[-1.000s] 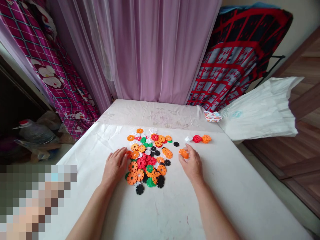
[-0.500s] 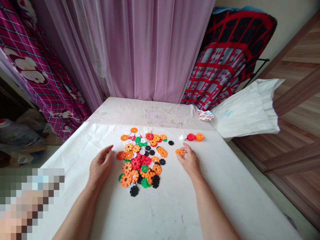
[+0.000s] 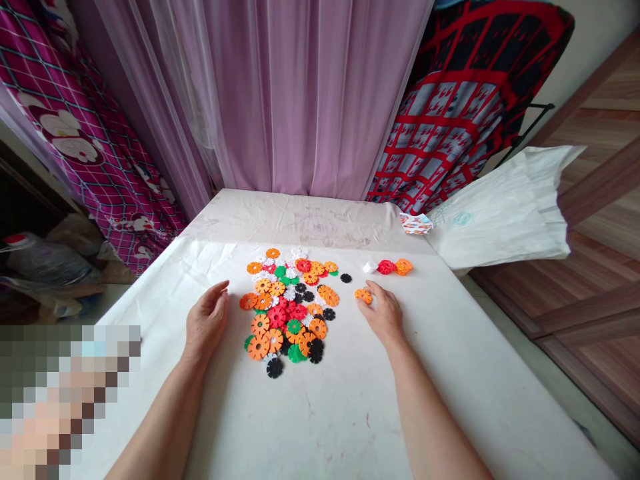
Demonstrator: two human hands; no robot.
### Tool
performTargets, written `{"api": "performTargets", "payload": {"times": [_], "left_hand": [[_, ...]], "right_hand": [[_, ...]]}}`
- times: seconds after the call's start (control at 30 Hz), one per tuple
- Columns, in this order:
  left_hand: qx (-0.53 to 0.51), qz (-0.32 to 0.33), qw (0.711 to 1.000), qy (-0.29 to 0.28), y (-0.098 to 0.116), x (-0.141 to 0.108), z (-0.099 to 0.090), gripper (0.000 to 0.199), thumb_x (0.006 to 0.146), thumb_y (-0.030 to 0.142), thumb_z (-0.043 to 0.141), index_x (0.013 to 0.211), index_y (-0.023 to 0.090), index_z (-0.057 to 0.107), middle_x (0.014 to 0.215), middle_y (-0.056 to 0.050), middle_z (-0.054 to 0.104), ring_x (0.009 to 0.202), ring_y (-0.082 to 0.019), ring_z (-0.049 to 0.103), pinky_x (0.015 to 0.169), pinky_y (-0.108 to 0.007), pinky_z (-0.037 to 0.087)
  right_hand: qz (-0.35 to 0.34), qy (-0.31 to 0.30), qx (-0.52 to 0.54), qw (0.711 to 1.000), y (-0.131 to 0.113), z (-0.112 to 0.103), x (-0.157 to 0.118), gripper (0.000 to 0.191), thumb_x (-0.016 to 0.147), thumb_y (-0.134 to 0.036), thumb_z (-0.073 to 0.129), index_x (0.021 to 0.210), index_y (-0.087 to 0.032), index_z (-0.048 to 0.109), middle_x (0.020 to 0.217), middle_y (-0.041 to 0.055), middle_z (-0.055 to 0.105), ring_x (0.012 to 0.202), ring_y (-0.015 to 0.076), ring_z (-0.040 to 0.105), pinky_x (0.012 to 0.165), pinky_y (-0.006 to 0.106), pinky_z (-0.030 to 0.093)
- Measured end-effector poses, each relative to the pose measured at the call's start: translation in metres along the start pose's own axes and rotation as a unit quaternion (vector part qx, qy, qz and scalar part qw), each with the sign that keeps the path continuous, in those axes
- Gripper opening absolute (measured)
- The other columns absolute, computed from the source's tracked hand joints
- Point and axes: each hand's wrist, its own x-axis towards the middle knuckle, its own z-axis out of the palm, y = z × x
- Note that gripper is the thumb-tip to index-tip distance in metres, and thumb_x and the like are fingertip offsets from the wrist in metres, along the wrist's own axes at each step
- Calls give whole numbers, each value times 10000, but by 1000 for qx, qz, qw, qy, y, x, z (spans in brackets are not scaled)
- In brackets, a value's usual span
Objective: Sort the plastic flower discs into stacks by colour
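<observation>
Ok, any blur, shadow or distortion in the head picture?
In the head view, lower-left corner pixelated; soft shadow on the table beside the left forearm; white bag seemingly stretched toward the right edge; right hand and its orange piece fairly sharp.

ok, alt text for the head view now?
A person's right hand holds an orange disc beside a pile of colourful notched discs on a pale table; left hand, seemingly holding nothing, is on the pile's other side. White, red and orange clusters sit beyond the right hand.
</observation>
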Motion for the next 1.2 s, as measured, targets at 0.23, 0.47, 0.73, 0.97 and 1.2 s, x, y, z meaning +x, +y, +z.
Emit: {"api": "performTargets", "payload": {"times": [0.23, 0.47, 0.73, 0.97, 1.2], "left_hand": [[-1, -1, 1000, 0, -1, 0, 1, 423, 788, 432, 522, 1098, 207, 704, 1086, -74, 756, 1027, -231, 695, 965, -365, 516], [16, 8, 1000, 3, -5, 2, 2, 416, 793, 441, 525, 1098, 223, 707, 1064, -58, 762, 1003, -223, 701, 932, -348, 530], [24, 13, 1000, -8, -5, 2, 0, 435, 794, 443, 513, 1113, 216, 704, 1110, -69, 752, 1036, -233, 688, 947, -358, 519], [30, 15, 999, -7, -3, 1, 1, 440, 787, 450, 507, 1107, 224, 707, 1053, -51, 765, 994, -223, 699, 897, -335, 535], [31, 5, 999, -14, -1, 0, 1, 446, 788, 441, 506, 1125, 221, 700, 1075, -58, 758, 1016, -231, 692, 918, -349, 526]], "right_hand": [[17, -19, 33, 999, 1, 0, -1, 453, 785, -351, 589, 1220, -228, 611, 1053, 63, 740, 983, 244, 639, 875, 407, 500], [8, -21, 6, 1000, -1, -1, 3, 425, 775, -351, 583, 1167, -198, 642, 1029, 77, 735, 946, 263, 635, 873, 437, 511], [-130, -60, 83, 986, -46, -11, -13, 107, 820, -232, 556, 786, -241, 657, 831, 22, 705, 757, 167, 642, 763, 293, 523], [-164, -117, 76, 977, -65, -6, -23, 86, 726, -179, 642, 762, -246, 603, 853, -14, 704, 713, 136, 624, 692, 248, 498], [-148, -117, 36, 981, -69, -4, -21, 92, 718, -224, 637, 804, -240, 606, 703, -26, 641, 636, 139, 585, 643, 249, 457]]}}
